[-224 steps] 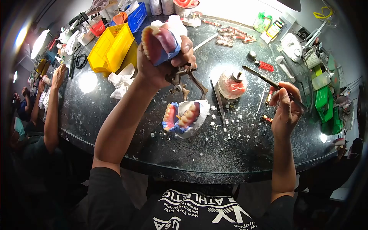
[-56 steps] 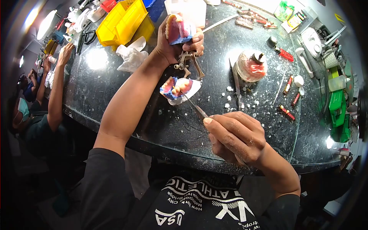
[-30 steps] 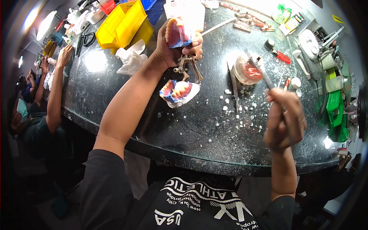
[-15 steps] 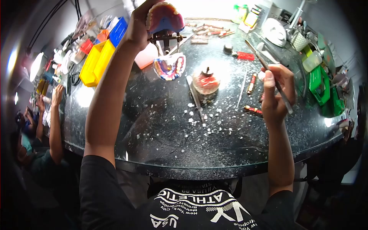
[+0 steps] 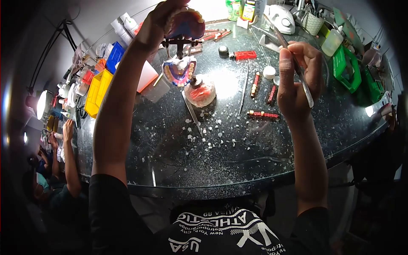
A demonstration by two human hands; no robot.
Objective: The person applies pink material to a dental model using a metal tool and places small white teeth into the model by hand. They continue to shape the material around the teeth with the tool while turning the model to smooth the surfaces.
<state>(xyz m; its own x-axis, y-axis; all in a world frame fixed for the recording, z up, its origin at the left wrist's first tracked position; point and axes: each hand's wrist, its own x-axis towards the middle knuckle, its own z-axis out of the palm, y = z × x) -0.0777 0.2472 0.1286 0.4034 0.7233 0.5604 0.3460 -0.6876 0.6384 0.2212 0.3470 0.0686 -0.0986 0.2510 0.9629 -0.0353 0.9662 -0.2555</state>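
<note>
My left hand (image 5: 154, 29) grips a dental articulator (image 5: 180, 46) at the top of the view, raised above the bench. It hangs open, with an upper denture model (image 5: 187, 26) showing pink and blue wax and a row of teeth, and a lower model (image 5: 177, 73) below. Part of my left hand is hidden behind the upper model. Between the thumb and fingers of my right hand (image 5: 299, 80) is a slim metal wax knife (image 5: 276, 30), slanted and apart from the models. A glass spirit lamp (image 5: 203, 94) with reddish contents stands just below the lower model.
Red strips of teeth (image 5: 263, 114) lie near my right hand, with a red lighter (image 5: 244, 55) beyond. Another metal instrument (image 5: 192, 114) lies among white crumbs. Yellow bin (image 5: 98, 93) is left, green holder (image 5: 346, 70) right. Another person's arm (image 5: 70, 153) is at far left.
My view has shifted, so much of the bench sits further left in the picture. Both hands keep their holds. The wax knife appears slightly further left and higher.
</note>
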